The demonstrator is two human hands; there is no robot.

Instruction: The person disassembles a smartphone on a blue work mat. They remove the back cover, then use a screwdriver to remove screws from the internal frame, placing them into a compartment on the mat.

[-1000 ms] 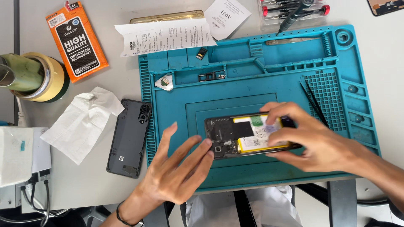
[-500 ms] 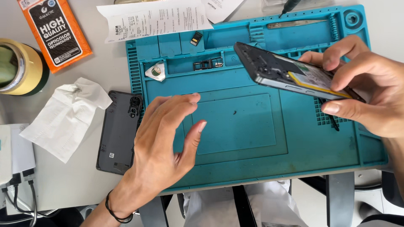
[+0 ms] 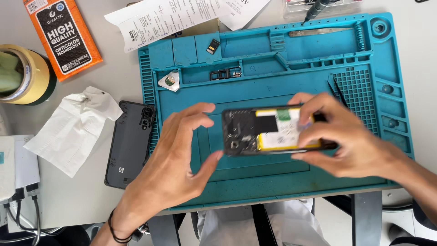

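Holding an opened phone above the repair mat

Gripping: the right hand (image 3: 350, 136) has fingers over the top edge and thumb along the bottom edge of the opened phone (image 3: 268, 131), clamped across its right end. The left hand (image 3: 182, 159) sits at the phone's left end, fingers spread and curled, thumb tip touching or nearly touching the lower left corner; whether the forefinger makes contact with the upper corner I cannot tell.

Position: the phone lies flat, internals facing up, over the centre well of the teal repair mat (image 3: 273, 182). Whether it rests on the mat or is held just off it is unclear.

Handling judgement: back cover off, so the yellow battery (image 3: 284, 134) and dark circuit area are exposed. Body looks stiff and light; the battery is soft-cased and should not be pressed or bent. Best hold is by the frame's long edges, as the right hand does, keeping fingertips off the board and any flex cables. Smooth edges may be slippery.

Relative to the mat: the dark back cover (image 3: 129, 143) lies at its left edge, partly overlapping it. A crumpled tissue (image 3: 75, 127) lies further left. Small loose parts (image 3: 225, 73) sit in the mat's upper trays; tweezers (image 3: 321, 32) lie along its top edge. An orange packet (image 3: 63, 34) and tape rolls (image 3: 22, 73) are off its upper left corner; paper slips (image 3: 182, 16) are above.
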